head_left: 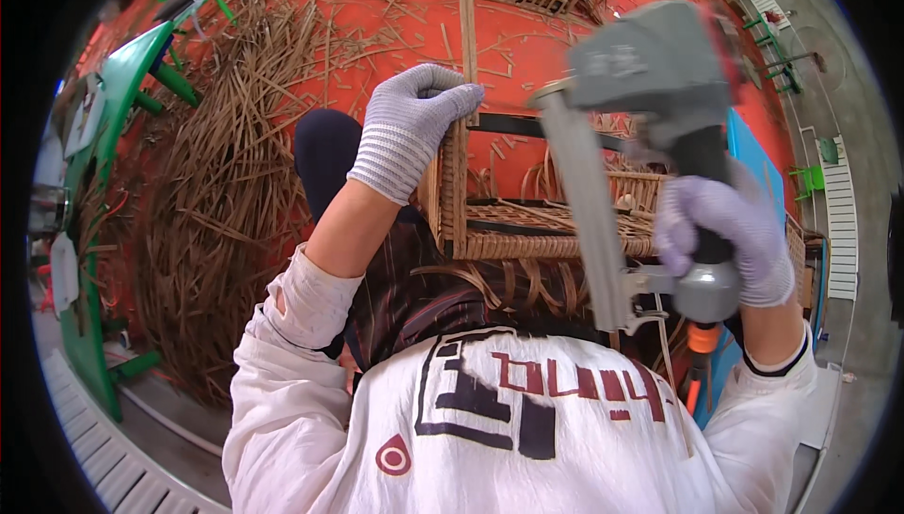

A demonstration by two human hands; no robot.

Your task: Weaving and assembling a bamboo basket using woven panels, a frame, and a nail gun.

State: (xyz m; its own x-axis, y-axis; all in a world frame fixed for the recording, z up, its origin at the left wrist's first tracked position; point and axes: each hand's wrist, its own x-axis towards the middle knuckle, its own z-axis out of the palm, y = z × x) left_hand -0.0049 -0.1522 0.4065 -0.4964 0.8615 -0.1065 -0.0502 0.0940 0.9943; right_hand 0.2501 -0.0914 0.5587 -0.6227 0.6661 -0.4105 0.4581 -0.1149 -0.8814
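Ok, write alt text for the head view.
A gloved left hand grips the corner of a woven rattan frame, while the gloved right hand holds a grey pneumatic staple gun over it. Loose rattan strips litter the orange floor.

Wicker frame as landmark: left of it, loose rattan strip pile clogs the floor. Above it, orange floor mostly open, scattered strips. Right of it, grey nail gun blocks passage. Below it, person's torso close against it.

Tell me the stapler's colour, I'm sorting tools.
Grey, with a black grip; the head view shows the stapler in the right hand.
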